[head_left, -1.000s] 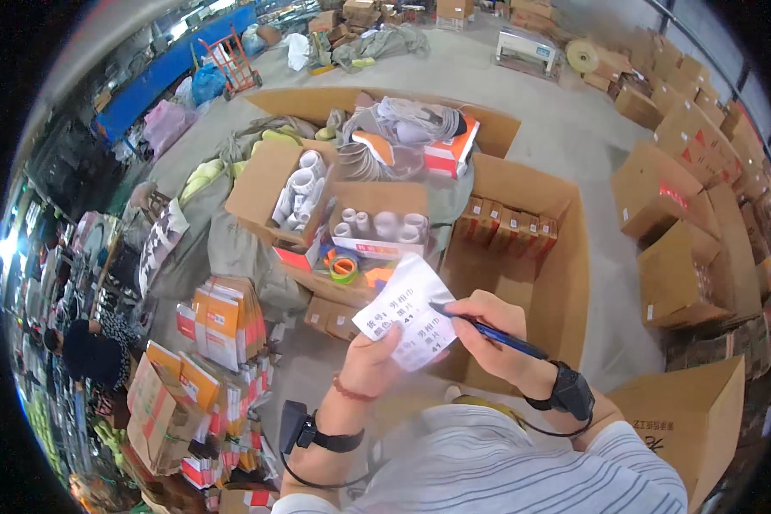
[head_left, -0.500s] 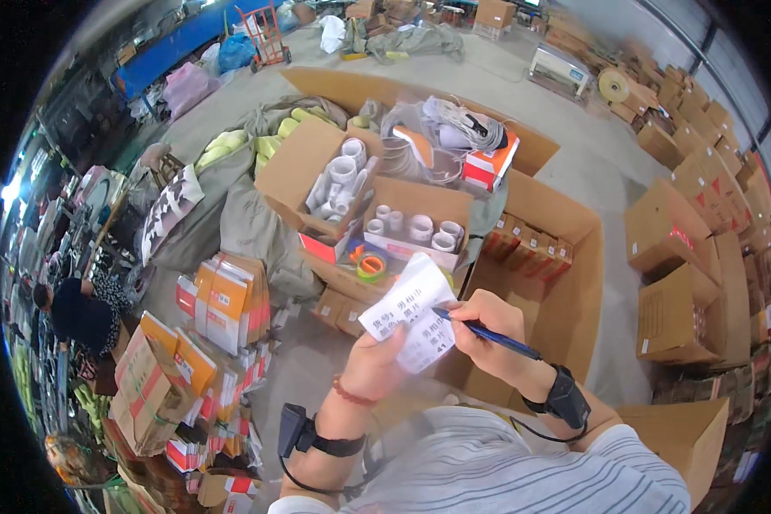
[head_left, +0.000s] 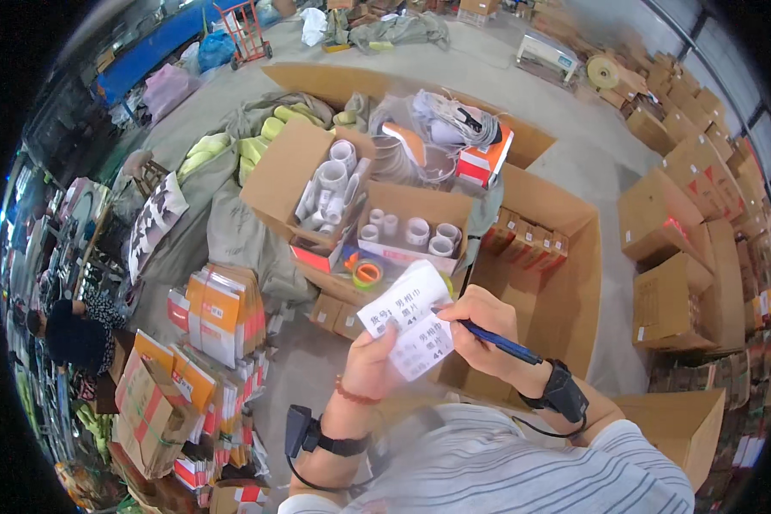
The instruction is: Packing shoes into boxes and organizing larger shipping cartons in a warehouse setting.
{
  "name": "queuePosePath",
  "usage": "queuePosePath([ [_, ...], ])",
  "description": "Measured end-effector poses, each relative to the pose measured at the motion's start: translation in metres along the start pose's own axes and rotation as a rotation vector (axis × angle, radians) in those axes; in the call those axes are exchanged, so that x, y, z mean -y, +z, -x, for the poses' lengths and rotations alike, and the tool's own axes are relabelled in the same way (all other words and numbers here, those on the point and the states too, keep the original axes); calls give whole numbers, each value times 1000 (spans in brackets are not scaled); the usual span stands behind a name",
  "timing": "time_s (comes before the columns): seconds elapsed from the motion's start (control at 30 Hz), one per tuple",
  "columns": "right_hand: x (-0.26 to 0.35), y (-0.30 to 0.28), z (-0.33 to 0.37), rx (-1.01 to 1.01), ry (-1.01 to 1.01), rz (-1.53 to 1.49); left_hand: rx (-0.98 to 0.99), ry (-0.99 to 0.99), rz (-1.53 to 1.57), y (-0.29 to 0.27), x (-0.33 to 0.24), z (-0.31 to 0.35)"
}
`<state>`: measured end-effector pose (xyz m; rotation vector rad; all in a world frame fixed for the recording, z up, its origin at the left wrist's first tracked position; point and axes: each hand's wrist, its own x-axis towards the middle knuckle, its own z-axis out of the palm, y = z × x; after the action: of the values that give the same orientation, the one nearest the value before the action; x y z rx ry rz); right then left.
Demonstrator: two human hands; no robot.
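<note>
My left hand (head_left: 372,361) grips a white printed label sheet (head_left: 403,295) with the thumb on its front. My right hand (head_left: 488,324) is closed around a dark blue pen (head_left: 510,345), whose tip is at the sheet's right part. Just beyond, a small carton (head_left: 463,204) holds several white label rolls (head_left: 417,230), and a tilted carton (head_left: 270,176) holds more. A roll of orange tape (head_left: 367,272) lies in front of them.
A large open carton (head_left: 574,300) stands to the right with small brown boxes (head_left: 522,240) inside. Bundles of flattened orange and white boxes (head_left: 214,308) are on the left, where a person in dark clothes (head_left: 73,334) sits. Cartons (head_left: 672,300) line the right side.
The view has shifted slightly. The sheet now lies flatter, with more of its lower part showing. Both hands keep their hold on the sheet and pen.
</note>
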<state>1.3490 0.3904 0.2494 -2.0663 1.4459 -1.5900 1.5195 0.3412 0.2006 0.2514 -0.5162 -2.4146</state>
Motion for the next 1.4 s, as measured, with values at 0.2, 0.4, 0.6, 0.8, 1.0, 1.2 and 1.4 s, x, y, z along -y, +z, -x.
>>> queuePosePath([
  [0.2,-11,3,-6,-24,63,29,-11,11,2,-3,-4,-15],
  [0.4,-20,5,-11,8,41,42,-40,-5,-21,-5,-10,-27],
  [0.6,-27,0,-5,-25,187,-98,-182,-5,-63,-10,-13,-35],
  [0.8,-32,-13,3,57,72,-128,-173,14,-10,-13,-18,-44],
  [1.0,-37,-9,4,77,15,58,-149,13,-10,-17,-12,-54],
  [1.2,-48,-10,3,95,63,14,-140,-16,24,-26,-11,-64],
  [1.4,-81,5,18,-93,517,-206,-280,-15,13,-67,-15,-63],
])
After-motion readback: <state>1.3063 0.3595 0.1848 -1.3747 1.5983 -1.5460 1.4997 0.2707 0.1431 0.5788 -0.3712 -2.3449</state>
